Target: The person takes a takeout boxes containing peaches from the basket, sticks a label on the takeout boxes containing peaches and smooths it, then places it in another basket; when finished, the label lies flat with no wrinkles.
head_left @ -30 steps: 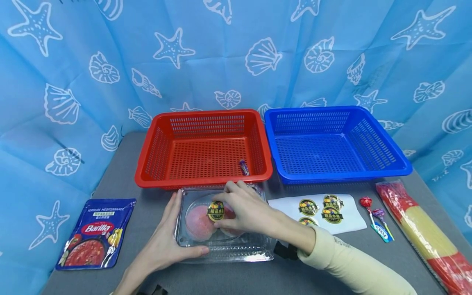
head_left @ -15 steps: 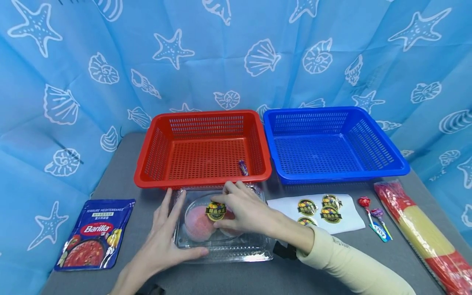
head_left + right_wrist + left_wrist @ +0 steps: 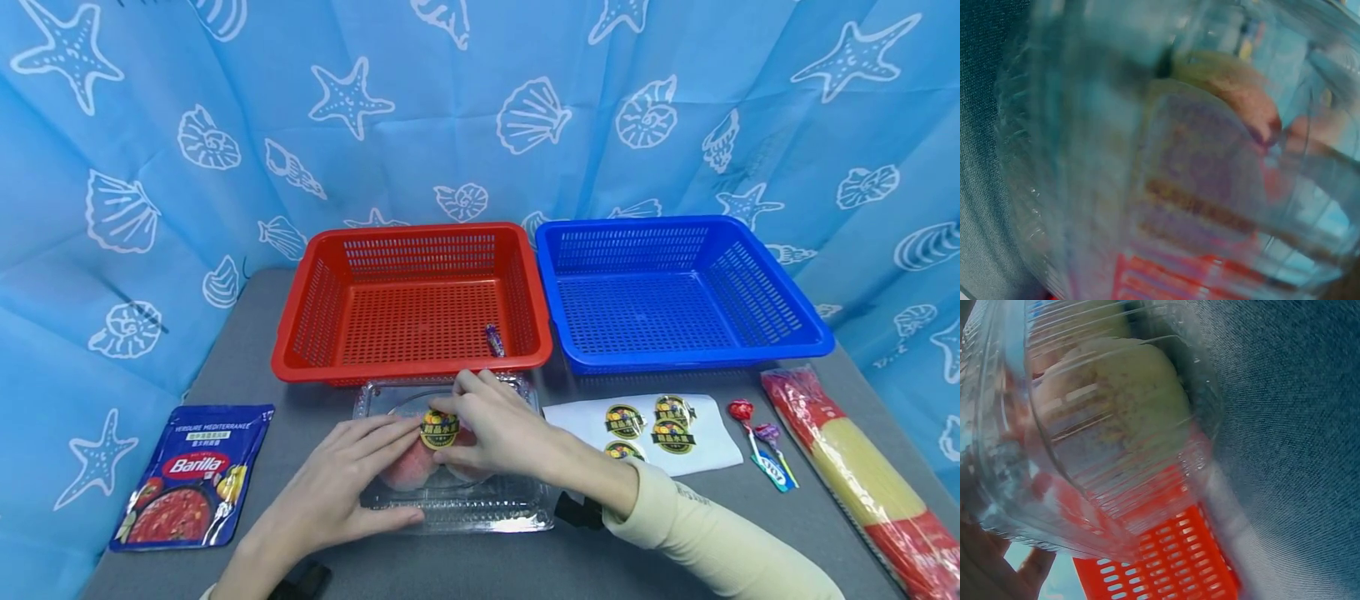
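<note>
A clear plastic clamshell box [image 3: 487, 500] with pinkish peaches [image 3: 408, 471] inside stands in front of the red basket. On its lid is a round black-and-gold fruit sticker [image 3: 439, 432]. My right hand [image 3: 498, 427] bends over the lid and pinches the sticker at its right edge between thumb and fingers. From the left, my left hand [image 3: 341, 475] reaches over the box, its fingers extended to the sticker's left edge and its thumb at the near rim. In the left wrist view, a pale peach [image 3: 1122, 400] shows through the ribbed wall.
Behind stand a red basket [image 3: 412, 367] with a small wrapped candy [image 3: 494, 340] and a blue basket [image 3: 697, 358]. Right are a sticker sheet [image 3: 712, 429], lollipops [image 3: 742, 410] and a pasta bag [image 3: 862, 467]. A Barilla pouch [image 3: 195, 475] lies left.
My left hand has left the box's left side and moved right over the lid, its fingertips now at the sticker. The right hand has stayed in place at the sticker.
</note>
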Available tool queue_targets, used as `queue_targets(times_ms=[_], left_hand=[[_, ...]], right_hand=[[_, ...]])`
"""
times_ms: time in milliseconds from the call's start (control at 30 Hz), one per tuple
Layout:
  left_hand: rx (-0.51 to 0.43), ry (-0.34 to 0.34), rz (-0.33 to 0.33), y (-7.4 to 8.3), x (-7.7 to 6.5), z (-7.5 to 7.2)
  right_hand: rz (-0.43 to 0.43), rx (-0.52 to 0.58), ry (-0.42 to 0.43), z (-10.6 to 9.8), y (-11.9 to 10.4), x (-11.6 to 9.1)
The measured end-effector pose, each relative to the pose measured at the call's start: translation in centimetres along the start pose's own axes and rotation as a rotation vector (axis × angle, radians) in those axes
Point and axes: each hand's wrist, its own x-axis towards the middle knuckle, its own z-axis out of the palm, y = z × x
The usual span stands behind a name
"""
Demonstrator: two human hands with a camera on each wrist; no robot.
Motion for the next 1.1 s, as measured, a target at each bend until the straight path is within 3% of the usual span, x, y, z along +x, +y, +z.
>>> queue_targets(times_ms=[200, 467, 900, 1100], left_hand=[[0.031, -0.008, 0.004, -0.08, 0.01, 0.25], [-0.010, -0.023, -0.015, -0.12, -0.16, 0.38], [-0.026, -0.033, -0.039, -0.08, -0.26, 0.39], [-0.005, 0.005, -0.012, -0.08, -0.24, 0.54]], right_hand=[[-0.013, 0.002, 0.010, -0.01, 0.04, -0.05], [-0.052, -0.001, 0.065, 0.45, -0.17, 0.00], [-0.012, -0.067, 0.090, 0.86, -0.06, -0.12], [0.027, -0.046, 0.069, 0.50, 0.13, -0.26]])
